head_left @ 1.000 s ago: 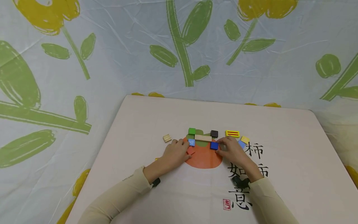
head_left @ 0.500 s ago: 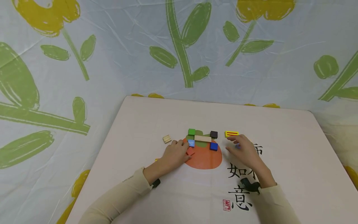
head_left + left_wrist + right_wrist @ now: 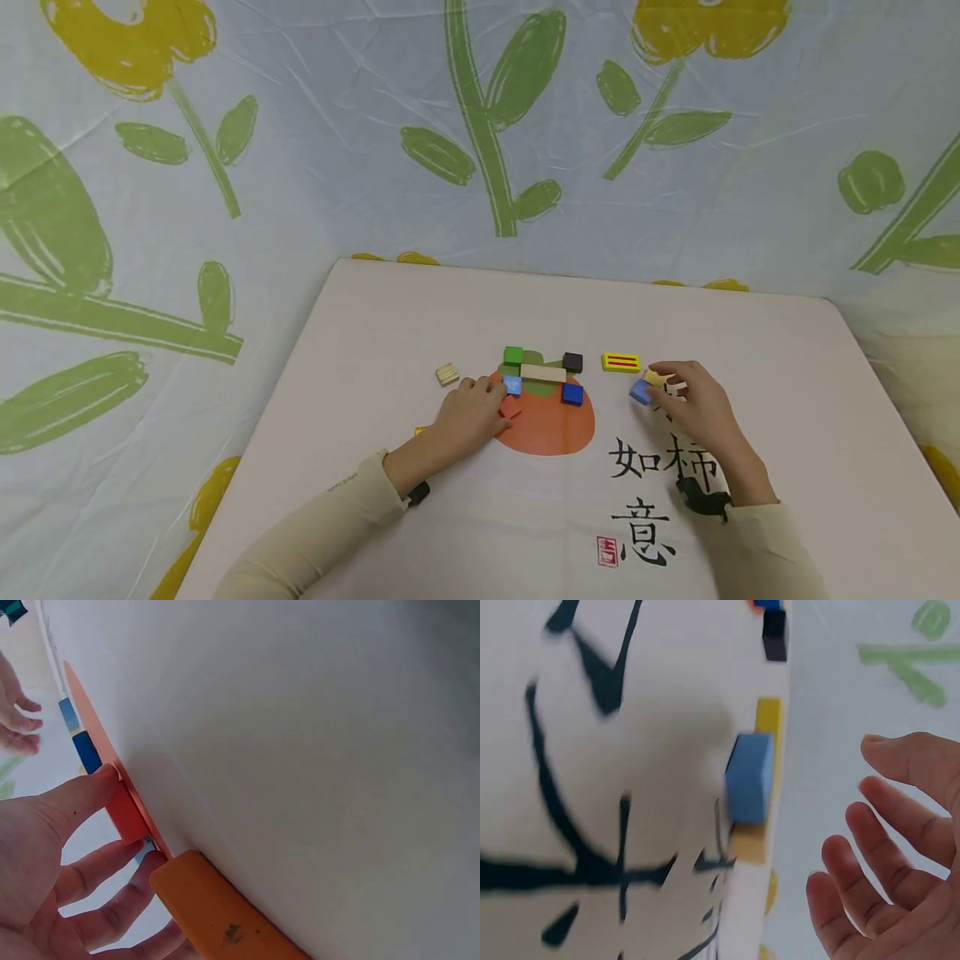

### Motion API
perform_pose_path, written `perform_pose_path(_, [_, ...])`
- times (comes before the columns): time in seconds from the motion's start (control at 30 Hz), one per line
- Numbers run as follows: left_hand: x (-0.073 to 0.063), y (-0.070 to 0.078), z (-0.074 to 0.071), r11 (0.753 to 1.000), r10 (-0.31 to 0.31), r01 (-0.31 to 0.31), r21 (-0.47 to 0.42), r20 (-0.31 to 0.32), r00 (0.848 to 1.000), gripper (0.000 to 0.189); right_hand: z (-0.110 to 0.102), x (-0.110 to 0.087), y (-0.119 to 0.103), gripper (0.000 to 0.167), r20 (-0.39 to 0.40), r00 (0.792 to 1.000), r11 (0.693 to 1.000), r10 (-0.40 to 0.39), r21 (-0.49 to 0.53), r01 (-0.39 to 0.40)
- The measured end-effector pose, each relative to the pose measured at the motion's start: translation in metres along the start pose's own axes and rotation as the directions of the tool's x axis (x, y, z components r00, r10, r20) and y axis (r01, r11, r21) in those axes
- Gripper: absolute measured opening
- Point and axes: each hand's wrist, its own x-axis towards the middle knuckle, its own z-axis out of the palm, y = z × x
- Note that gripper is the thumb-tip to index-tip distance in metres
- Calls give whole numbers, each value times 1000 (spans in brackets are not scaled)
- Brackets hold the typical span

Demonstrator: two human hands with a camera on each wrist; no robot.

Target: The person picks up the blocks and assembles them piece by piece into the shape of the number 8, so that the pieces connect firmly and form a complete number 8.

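Note:
My left hand (image 3: 467, 417) rests on the orange persimmon print and pinches a red block (image 3: 126, 814) between thumb and forefinger. A light blue block (image 3: 512, 385) lies just beyond that block. My right hand (image 3: 701, 408) hovers with fingers apart beside a blue block (image 3: 641, 391) and a pale yellow block (image 3: 655, 378); in the right wrist view it holds nothing and is apart from them. A long beige block (image 3: 543, 373) lies between a green block (image 3: 513, 356) and a black block (image 3: 573, 362), with a dark blue block (image 3: 572, 394) below the black one.
A yellow block with red stripes (image 3: 621, 362) lies at the back right. A ridged wooden block (image 3: 447, 374) sits left of the print. Near my left wrist is an orange block (image 3: 225, 915). Black characters (image 3: 641, 533) are printed on the white mat.
My right hand has let go of the dark blue block and moved right, to beside the blue and pale yellow blocks. The left hand has stayed on the red block.

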Motion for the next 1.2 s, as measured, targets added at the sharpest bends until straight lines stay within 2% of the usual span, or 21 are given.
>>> perform_pose_path(0.13, [0,1,-1,1000,-4,4,7,6,1000,42,-5,2,10,35,3,1000,999,22,-30,-22])
perform_pose_path(0.4, [0,1,-2,1000,-5,5,3,11,1000,42,-7,9,24,42,113,986,991,121,-69,-113])
perform_pose_path(0.57, [0,1,-1,1000,3,-3,6,7,1000,42,-5,9,29,43,149,976,985,158,-95,-144])
perform_pose_path(0.93, [0,0,2,999,23,-22,27,-31,999,41,-1,11,34,42,149,973,980,178,-118,-162])
perform_pose_path(1.2, [0,0,1,1000,12,-12,22,-21,1000,43,1,11,35,39,141,976,981,169,-123,-152])
